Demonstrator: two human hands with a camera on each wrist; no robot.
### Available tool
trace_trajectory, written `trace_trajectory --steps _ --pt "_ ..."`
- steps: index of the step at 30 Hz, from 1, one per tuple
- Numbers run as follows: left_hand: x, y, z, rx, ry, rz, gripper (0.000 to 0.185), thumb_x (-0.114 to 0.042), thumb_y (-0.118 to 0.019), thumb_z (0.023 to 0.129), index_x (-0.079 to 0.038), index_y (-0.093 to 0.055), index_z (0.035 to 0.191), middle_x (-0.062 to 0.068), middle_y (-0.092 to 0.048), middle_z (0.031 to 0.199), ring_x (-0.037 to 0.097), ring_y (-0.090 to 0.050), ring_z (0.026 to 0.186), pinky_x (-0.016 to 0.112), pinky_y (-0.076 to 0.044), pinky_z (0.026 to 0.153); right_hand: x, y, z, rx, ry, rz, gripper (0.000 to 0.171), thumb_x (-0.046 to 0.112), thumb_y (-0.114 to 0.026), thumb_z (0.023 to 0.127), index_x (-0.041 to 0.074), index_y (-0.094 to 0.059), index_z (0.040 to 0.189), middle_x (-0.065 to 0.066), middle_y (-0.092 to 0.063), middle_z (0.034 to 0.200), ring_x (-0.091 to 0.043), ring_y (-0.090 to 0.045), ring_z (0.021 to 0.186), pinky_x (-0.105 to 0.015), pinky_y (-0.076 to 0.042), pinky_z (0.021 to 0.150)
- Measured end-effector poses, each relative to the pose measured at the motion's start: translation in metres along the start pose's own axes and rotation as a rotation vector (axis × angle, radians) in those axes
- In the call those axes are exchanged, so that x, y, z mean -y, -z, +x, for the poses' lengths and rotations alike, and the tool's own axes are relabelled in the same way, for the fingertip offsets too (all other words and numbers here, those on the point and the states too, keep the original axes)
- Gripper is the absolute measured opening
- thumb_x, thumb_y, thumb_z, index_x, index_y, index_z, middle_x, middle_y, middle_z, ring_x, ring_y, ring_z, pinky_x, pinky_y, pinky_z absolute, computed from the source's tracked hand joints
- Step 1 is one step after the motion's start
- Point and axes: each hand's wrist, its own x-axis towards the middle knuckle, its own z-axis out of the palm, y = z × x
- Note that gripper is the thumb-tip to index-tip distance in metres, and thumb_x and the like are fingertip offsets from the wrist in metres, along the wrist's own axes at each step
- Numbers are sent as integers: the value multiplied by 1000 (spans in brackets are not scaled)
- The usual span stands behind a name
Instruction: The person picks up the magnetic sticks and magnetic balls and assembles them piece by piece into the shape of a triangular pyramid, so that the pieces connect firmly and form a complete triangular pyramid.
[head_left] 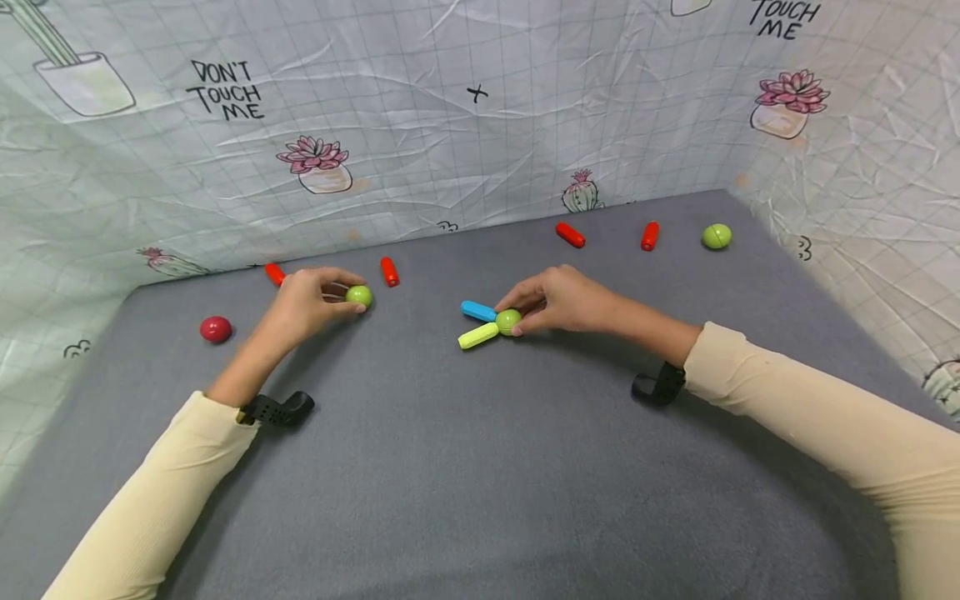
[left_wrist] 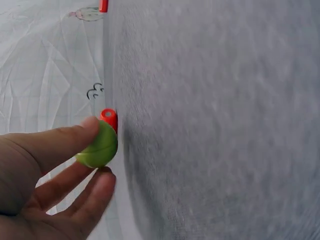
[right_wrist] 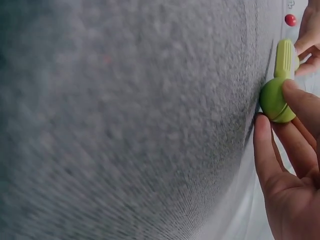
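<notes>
L hand (head_left: 311,302) is pinching a green ball (head_left: 359,295) between thumb and fingertips, near the table's (head_left: 480,467) far-left edge; grip is closed round the ball, ball is sitting low at the cloth. R hand (head_left: 558,300) is pinching a second green ball (head_left: 507,321) near table centre; grip is curled on it. A blue stick (head_left: 478,311) and a yellow-green stick (head_left: 477,336) are touching that ball, fanning out to the L.

Step in hand (judgement): a ball-and-stick assy is being held steady by the R hand while the L hand is picking up a further ball. Next move is likely calling for carrying the L ball toward a free stick end w/o disturbing the two joints; R hand needs to be holding firm.

View differences:
- Head view is showing the full layout: red sticks (head_left: 388,271) along the far edge, a red ball (head_left: 215,329) near the L edge, a third green ball (head_left: 716,237) at the far-right corner
- L wrist view is showing a red stick (left_wrist: 109,118) just behind the ball (left_wrist: 98,146)
- R wrist view is showing the yellow-green stick (right_wrist: 284,59) seated against the ball (right_wrist: 275,101); blue stick isn't visible there
</notes>
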Motion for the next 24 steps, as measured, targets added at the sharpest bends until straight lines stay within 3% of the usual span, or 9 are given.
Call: trace_trajectory --steps 5,7,14,18,24 --pt "-10 -4 -3 30 38 -88 37 -23 -83 88 -7 -73 120 16 -74 114 29 -71 107 23 -54 80 0 4 3 22 -5 -9 36 13 -86 83 15 -78 118 0 -77 110 -12 -72 100 -28 -58 83" --pt "-14 -8 -3 53 46 -128 38 -26 -83 88 -8 -72 120 14 -73 117 28 -70 109 19 -52 78 0 5 3 31 -10 -7 36 13 -86 83 15 -78 118 0 -77 110 -12 -72 101 -29 -58 83" --pt "-28 -22 -2 85 -61 -205 39 -25 -75 96 -10 -67 131 8 -66 132 27 -67 117 37 -54 94 -2 9 4 54 -5 -4 36 13 -86 83 14 -78 118 -1 -77 109 -13 -72 101 -27 -57 81" --pt "-36 -27 -1 102 -59 -213 35 -26 -74 96 -13 -70 129 3 -63 134 24 -67 117 32 -53 88 -4 8 5 56 8 0 36 14 -86 83 15 -78 118 0 -77 109 -12 -72 100 -27 -57 81" --pt "-44 -35 3 158 -55 -258 40 -18 -80 90 -9 -68 127 7 -60 130 25 -69 114 23 -53 78 -7 8 6 91 28 23 38 15 -86 83 17 -77 120 2 -77 110 -10 -70 102 -29 -56 86"
